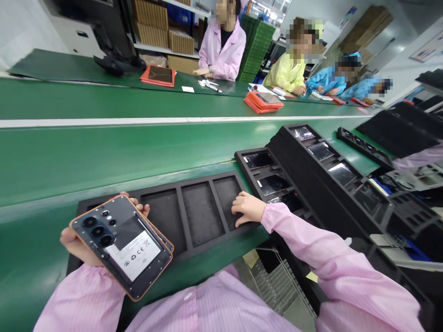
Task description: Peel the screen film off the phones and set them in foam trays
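Over the green bench [31,244], clasping stacked orange-edged smartphones [126,244] in the left grip [82,249], above the left end of a black compartmented tray [203,216]. Resting the right grip [249,207], loosely spread, at its right end, beside stacked phone trays [297,177].

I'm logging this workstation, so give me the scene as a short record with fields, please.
Left hand: holds stacked phones, at least two
Top phone: back upward, camera lenses and white label showing
Right hand: at the right end of the black tray, seemingly touching it
Neighbouring tray: holds phones, screens upward
Surface: green bench
Far side: orange stack; co-workers in pink, yellow and blue
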Tool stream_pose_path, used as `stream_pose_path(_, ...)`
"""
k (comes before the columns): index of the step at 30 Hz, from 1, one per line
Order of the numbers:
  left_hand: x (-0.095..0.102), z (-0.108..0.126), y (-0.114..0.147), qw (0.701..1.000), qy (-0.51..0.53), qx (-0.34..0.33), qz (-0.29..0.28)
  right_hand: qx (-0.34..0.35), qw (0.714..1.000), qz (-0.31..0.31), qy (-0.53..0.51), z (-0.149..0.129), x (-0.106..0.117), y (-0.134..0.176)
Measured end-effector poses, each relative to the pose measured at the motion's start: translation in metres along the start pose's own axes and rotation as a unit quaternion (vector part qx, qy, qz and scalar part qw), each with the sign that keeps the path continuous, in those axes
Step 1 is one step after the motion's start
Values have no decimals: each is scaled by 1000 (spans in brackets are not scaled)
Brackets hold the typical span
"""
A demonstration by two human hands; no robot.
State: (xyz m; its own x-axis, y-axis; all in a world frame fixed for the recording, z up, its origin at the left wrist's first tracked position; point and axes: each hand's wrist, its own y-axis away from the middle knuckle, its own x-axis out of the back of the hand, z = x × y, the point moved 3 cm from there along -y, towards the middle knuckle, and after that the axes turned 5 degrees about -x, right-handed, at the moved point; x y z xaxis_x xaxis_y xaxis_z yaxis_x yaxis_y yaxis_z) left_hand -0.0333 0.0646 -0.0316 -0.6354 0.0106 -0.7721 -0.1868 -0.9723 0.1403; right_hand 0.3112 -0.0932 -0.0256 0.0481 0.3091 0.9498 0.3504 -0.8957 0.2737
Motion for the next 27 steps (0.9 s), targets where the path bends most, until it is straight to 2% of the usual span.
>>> stream_pose_path(5,0,2,2,1000,-15,7,18,-17,999,-2,-42,-4,-6,2)
stream_pose_path(11,10,-1,-5,1000,10,11,-10,-39,997,-4,-72,-11,-7,8)
stream_pose_path(18,12,-1,-6,999,7,10,-43,-148,985,41,-74,-5,4,10)
stream_pose_path(27,13,-2,-8,1000,13,4,-21,-66,990,-41,-117,-21,-3,-2)
